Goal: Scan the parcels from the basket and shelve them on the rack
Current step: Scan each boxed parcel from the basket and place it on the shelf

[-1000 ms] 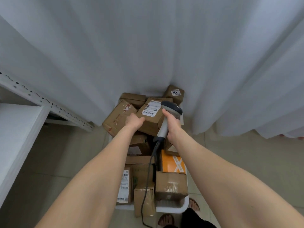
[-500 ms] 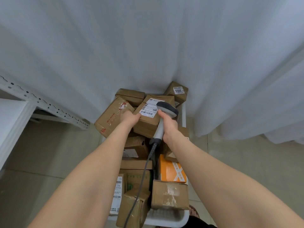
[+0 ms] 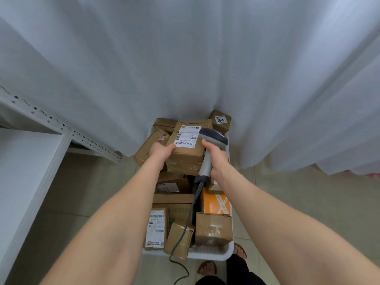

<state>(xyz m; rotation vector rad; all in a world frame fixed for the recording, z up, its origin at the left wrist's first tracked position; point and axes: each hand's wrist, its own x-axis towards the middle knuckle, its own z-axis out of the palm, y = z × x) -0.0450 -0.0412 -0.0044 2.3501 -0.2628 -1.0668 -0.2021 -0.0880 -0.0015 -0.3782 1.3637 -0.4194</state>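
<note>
Your left hand [image 3: 162, 150] grips the left side of a brown parcel [image 3: 186, 159], fingers wrapped round its edge, at the far end of the basket [image 3: 207, 255]. Whether the parcel is lifted free or rests on the boxes beneath it, you cannot tell from here. Its white barcode label [image 3: 185, 139] faces up on the top face. Your right hand [image 3: 218, 159] is closed round the pale handle of the scanner [image 3: 213, 137], whose dark head sits over the parcel's top right corner, just beside the label. The scanner's cable [image 3: 185, 229] runs from the handle down across the parcels nearer you and over the basket's near rim onto the floor [image 3: 308, 202]. The white basket is packed with cardboard parcels: an orange box [image 3: 216, 203] on the right side, a small box stickered 3003 [image 3: 221, 120] at the far right corner against the curtain [image 3: 185, 58], and a tall one with a long label [image 3: 156, 229] at the near left. The rack [image 3: 61, 128] stands to your left, its perforated white upright slanting across the view above a white shelf [image 3: 24, 161]. Your sandalled foot [image 3: 207, 268] shows below the basket.
</note>
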